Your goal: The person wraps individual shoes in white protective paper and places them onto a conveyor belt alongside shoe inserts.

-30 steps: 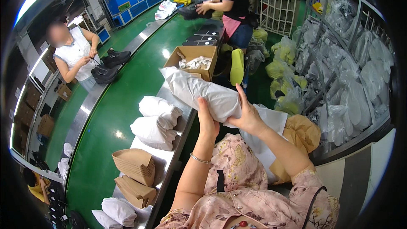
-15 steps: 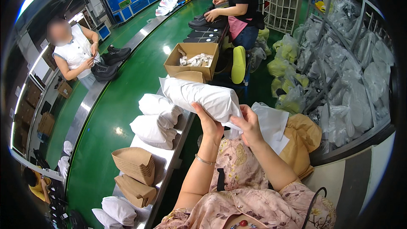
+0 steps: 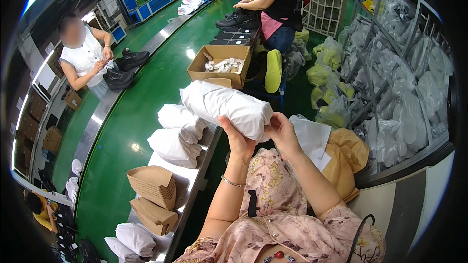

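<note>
A long white paper-wrapped bundle [image 3: 222, 106] is held up in front of me, above the near edge of the line. My left hand [image 3: 237, 136] grips it from below, with the thumb against its near side. At the bundle's right end, my right hand [image 3: 283, 134] has its fingers bent in on the paper. What the paper encloses is hidden. On the metal ledge to the left lie more white wrapped bundles [image 3: 174, 147], and nearer to me a stack of brown molded cardboard inserts [image 3: 152, 185].
A cardboard box [image 3: 219, 65] with crumpled paper stands beyond the bundle. White sheets [image 3: 308, 136] and brown paper [image 3: 343, 158] lie at my right, by a rack of bagged soles [image 3: 390, 87]. Two people work with black shoes [image 3: 119, 75] along the green belt [image 3: 114, 151].
The loose paper flap at the bundle's right end now lies folded in, and my right hand has closed in against that end. The bundle has shifted slightly left.
</note>
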`<state>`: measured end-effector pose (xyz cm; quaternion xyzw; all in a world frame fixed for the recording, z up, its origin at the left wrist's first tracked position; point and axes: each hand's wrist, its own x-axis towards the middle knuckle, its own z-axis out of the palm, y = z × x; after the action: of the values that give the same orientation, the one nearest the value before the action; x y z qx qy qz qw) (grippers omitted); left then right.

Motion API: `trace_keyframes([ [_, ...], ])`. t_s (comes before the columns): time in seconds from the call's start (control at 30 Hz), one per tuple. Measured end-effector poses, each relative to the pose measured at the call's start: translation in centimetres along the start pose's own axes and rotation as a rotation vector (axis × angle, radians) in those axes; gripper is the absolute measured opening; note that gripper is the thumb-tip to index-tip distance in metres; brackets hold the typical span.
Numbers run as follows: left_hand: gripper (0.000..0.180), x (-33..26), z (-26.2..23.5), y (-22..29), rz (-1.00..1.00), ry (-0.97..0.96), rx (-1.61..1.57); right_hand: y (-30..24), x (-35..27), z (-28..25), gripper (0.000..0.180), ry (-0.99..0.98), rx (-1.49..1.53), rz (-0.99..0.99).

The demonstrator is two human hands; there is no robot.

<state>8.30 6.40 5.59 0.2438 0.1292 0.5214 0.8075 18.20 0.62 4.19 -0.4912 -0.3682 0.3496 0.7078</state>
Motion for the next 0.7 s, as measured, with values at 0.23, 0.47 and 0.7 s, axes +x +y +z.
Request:
trace_keyframes([
  [0.23,0.087,0.1,-0.4,-0.3,0.004,0.017,0.042,-0.9,-0.4,0.7,0.021,0.099,0.432,0.301],
  [0.47,0.098,0.4,-1.1,-0.2,-0.025,-0.038,0.079,-0.9,0.2,0.1,0.022,0.027,0.004,0.232],
  [0.7,0.092,0.8,-1.9,-1.2,0.007,-0.031,0.06,-0.9,0.4,0.5,0.027,-0.008,0.809,0.355],
])
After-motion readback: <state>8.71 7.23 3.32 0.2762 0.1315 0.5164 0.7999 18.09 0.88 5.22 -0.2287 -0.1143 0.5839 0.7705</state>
